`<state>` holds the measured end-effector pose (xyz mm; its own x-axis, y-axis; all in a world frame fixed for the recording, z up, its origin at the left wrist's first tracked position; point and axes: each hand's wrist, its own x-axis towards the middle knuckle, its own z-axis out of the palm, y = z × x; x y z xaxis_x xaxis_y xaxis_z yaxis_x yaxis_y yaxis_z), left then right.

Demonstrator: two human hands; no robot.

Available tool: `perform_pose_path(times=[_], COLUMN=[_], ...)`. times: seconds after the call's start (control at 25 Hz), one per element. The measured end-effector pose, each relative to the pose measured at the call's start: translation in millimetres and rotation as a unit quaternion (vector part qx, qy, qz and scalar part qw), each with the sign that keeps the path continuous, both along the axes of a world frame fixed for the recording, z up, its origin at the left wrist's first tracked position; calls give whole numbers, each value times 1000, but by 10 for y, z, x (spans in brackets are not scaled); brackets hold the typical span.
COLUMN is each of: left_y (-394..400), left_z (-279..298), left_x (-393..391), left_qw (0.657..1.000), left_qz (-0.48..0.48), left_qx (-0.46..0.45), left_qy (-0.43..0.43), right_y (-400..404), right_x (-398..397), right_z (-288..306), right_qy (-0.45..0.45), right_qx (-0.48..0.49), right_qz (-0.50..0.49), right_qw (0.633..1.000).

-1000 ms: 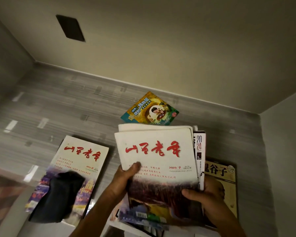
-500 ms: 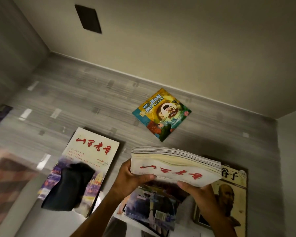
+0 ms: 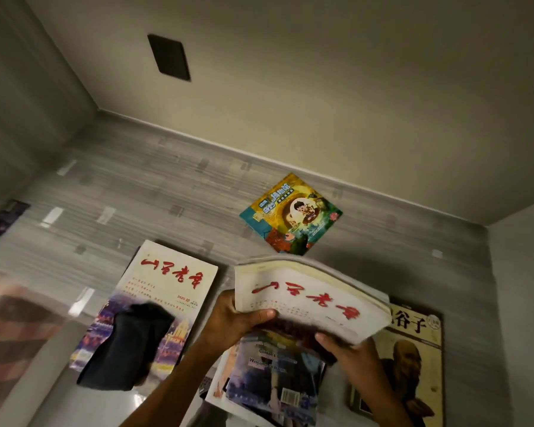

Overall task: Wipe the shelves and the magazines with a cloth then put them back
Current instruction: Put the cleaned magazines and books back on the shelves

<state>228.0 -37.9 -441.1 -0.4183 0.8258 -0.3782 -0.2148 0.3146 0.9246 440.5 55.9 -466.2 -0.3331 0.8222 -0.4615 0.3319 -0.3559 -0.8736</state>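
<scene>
We see a stack (image 3: 309,298) of magazines held above the grey floor (image 3: 154,192), its white cover with red brush lettering tipped toward us and its page edges fanned along the top. The left hand (image 3: 238,318) clamps the stack's left edge, thumb curled over the cover; the right hand (image 3: 349,352) grips its lower right corner from beneath, fingers wrapped under the pages. Directly below the stack lies a glossy magazine (image 3: 275,380) with a barcode, on top of other loose sheets. At the stack's right, flat on the floor, rests a tan magazine (image 3: 413,349) with a bearded figure on its cover, partly covered by the right forearm. To the left lies a second white magazine (image 3: 170,282) with the same red lettering, and a dark cloth (image 3: 127,346) sits crumpled on its lower half. Farther back, near the wall (image 3: 321,103), a colourful booklet (image 3: 292,215) lies alone and askew. A dark panel (image 3: 169,57) is set in the wall.
</scene>
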Motion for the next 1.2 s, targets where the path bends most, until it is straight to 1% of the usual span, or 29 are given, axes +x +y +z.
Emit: perform_pose_path(times=[0.04, 0.12, 0.2, 0.24, 0.36, 0.44, 0.56, 0.64, 0.68, 0.76, 0.84, 0.88, 0.96, 1.0, 1.04, 1.12, 1.16, 1.2], left_y=[19, 99, 184, 215, 214, 154, 44, -5, -3, 95, 266, 370, 621, 764, 907, 1166, 1276, 1372], left_z=[128, 489, 1043, 1382, 2477, 3118, 3935, 4390, 4582, 4904, 5131, 5206, 5279, 5275, 5250, 5181, 5147, 5124], left_x=[-16, -88, -197, -252, -443, -575, -765, -923, -1015, -1259, -1497, -1625, -1867, -1982, -2083, -2245, -2323, -2392], left_qw=[1000, 998, 994, 989, 970, 958, 932, 912, 903, 887, 874, 867, 856, 853, 851, 842, 835, 827], left_qz=[20, 59, 107, 127, 161, 168, 183, 194, 206, 232, 266, 283, 314, 327, 341, 382, 405, 423], left_qx=[-10, -15, 33, 67, 174, 221, 295, 341, 356, 370, 366, 359, 334, 320, 308, 281, 270, 262], left_qy=[19, 24, 21, 25, 50, 72, 103, 120, 129, 148, 179, 198, 238, 250, 255, 256, 258, 261], right_y=[49, 211, 405, 493, 624, 652, 662, 687, 724, 883, 1105, 1231, 1431, 1475, 1483, 1429, 1411, 1384], right_x=[-22, -113, -277, -406, -810, -1006, -1301, -1551, -1706, -2062, -2455, -2652, -2986, -3129, -3258, -3477, -3594, -3681], right_z=[91, 367, 859, 1209, 2447, 3158, 4013, 4500, 4700, 5024, 5260, 5348, 5445, 5437, 5386, 5145, 4993, 4854], right_qy=[16, 39, 76, 109, 204, 251, 316, 355, 365, 355, 323, 284, 116, 47, 21, 59, 69, 64], right_qx=[-3, 19, 84, 122, 263, 326, 388, 401, 399, 400, 410, 424, 479, 491, 478, 381, 341, 333], right_qz=[-4, 7, -5, -11, 26, 48, 67, 98, 113, 125, 111, 85, 22, 12, 32, 127, 168, 190], right_qw=[1000, 999, 994, 986, 943, 910, 863, 839, 834, 836, 845, 856, 870, 870, 878, 914, 923, 921])
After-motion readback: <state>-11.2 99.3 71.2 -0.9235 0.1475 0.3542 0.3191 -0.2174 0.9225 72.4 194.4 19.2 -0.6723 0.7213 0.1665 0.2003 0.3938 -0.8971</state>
